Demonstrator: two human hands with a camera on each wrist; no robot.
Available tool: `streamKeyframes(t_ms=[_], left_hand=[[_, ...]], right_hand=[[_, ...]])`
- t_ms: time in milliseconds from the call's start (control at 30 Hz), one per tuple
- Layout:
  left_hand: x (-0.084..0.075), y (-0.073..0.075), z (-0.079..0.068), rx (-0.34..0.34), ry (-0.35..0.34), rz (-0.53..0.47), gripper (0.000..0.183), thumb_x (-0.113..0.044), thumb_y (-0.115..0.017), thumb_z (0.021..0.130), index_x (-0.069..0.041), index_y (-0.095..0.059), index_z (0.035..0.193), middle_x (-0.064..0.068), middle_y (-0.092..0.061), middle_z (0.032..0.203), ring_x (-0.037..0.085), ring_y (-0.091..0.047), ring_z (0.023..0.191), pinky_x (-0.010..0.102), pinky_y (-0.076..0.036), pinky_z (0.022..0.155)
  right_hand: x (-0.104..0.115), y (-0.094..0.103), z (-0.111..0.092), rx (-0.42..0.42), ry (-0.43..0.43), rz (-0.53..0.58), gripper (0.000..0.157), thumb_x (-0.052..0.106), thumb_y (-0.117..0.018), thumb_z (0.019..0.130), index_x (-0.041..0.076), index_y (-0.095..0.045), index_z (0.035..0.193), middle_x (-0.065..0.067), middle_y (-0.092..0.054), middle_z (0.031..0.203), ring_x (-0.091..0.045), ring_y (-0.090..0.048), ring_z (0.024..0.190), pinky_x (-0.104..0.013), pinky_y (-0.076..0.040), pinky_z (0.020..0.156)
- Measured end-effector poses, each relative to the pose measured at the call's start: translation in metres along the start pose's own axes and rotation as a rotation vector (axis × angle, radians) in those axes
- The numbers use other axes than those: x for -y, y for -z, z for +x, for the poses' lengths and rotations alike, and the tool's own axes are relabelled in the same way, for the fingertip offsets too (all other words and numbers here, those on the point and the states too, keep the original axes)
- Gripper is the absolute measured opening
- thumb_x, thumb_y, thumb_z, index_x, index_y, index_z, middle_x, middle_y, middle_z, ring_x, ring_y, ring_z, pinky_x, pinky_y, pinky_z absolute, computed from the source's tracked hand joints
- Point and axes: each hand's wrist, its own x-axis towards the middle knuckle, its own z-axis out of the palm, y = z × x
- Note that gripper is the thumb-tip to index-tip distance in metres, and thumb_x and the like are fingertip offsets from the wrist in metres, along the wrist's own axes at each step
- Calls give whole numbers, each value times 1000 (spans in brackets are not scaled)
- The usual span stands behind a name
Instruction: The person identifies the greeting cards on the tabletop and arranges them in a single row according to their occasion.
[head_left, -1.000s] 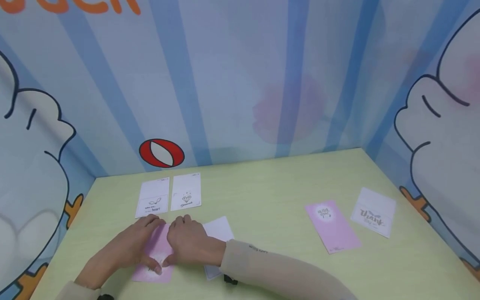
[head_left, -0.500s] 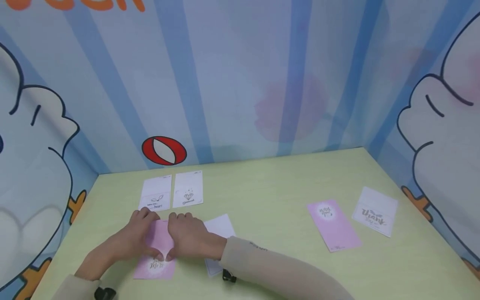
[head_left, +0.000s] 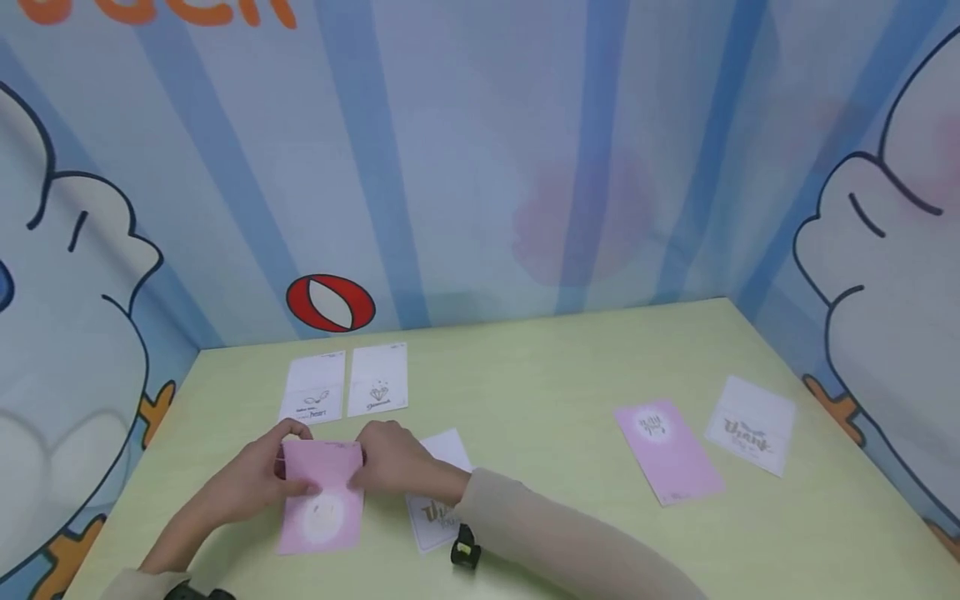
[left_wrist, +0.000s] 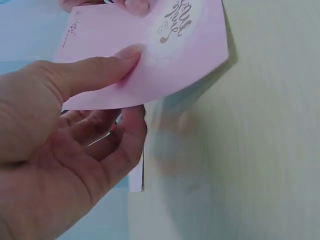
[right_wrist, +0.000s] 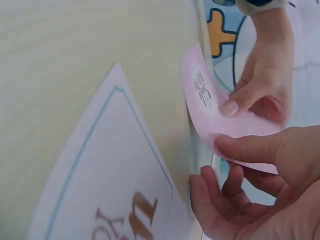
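Note:
A pink card [head_left: 322,521] with a white glowing circle and printed lettering is held between both hands at the left of the table. My left hand [head_left: 251,475] pinches its left edge, the thumb on the printed face and the curled fingers behind it. On the opposite edge my right hand [head_left: 393,458] pinches the card the same way, its thumb [right_wrist: 245,149] lying on top. In the left wrist view the card [left_wrist: 110,30] bends slightly, and its lower end casts a shadow on the table. A white "thank you" card [head_left: 435,521] lies under my right forearm, partly hidden.
Two white cards, one with a heart caption [head_left: 313,387] and one with a diamond drawing [head_left: 377,379], lie behind the hands. Another pink card [head_left: 670,458] and a white "thank" card [head_left: 752,427] lie at the right. A printed blue wall [head_left: 480,167] encloses the table [head_left: 540,400].
The pink card, flat on the table under both hands before, is now raised and tilted in their grip. My right hand has shifted slightly right, showing more of the white card's lettering.

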Motion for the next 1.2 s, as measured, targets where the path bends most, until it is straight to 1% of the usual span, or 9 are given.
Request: streamKeyframes(t_ms=[67,200,267,400,600,767,933,1067,1200], left_hand=[[0,0,0,-24,40,-59,61,-21,-86,88,-4,-47,131,9,-70,104,18,-62,84,25,-51,67],[-2,-1,2,-63,96,-133,67,-22,-85,90,5,-50,140,13,-76,109,18,-71,91,26,-57,70],[-4,-2,4,-72,120,-142,67,-23,-84,90,7,-52,141,13,-78,109,18,-73,92,27,-59,71],[-11,-3,7,-97,168,-154,55,-25,-81,93,8,-58,131,11,-79,98,17,-74,85,30,-62,72],[-22,-4,10,-138,177,-217,46,-22,-77,98,10,-60,126,11,-78,95,15,-75,83,31,-65,77],[-31,-6,18,-182,179,-252,45,-24,-73,100,9,-62,129,19,-77,111,13,-75,87,32,-65,80],[-43,-8,29,-240,220,-271,54,-33,-72,101,6,-62,137,27,-70,131,15,-75,94,31,-65,82],[-52,-7,39,-236,214,-351,55,-30,-71,102,5,-59,143,27,-65,138,17,-75,101,36,-64,87],[-60,-6,49,-233,188,-428,50,-24,-70,102,3,-61,143,27,-65,139,16,-75,101,39,-63,90]], right_hand=[[-2,5,-1,-5,10,40,36,11,-81,87,14,-56,61,8,-40,49,-5,-34,46,-18,-27,44],[-3,14,-4,0,-29,128,14,11,-81,90,8,-74,78,2,-60,57,-6,-48,49,-18,-37,48],[-5,18,-5,0,-47,164,11,8,-81,90,6,-75,81,-1,-65,62,-9,-57,51,-18,-42,49],[-13,27,-8,-26,-62,236,13,4,-81,89,4,-73,79,-4,-70,69,-15,-70,60,-20,-52,54],[-22,35,-8,-122,-104,342,7,6,-83,89,3,-77,89,-4,-74,76,-14,-73,64,-24,-59,60],[-28,44,-9,-209,-113,468,9,6,-84,88,1,-78,92,-8,-76,78,-18,-76,65,-32,-64,65],[-37,55,-8,-245,-144,576,10,8,-85,88,2,-79,93,-9,-78,80,-17,-77,66,-33,-65,68],[-48,68,-6,-261,-160,698,13,8,-85,87,1,-81,97,-13,-79,88,-18,-78,68,-35,-66,71],[-58,80,-5,-261,-172,824,19,6,-84,88,-2,-80,104,-15,-80,96,-17,-79,73,-35,-66,74]])
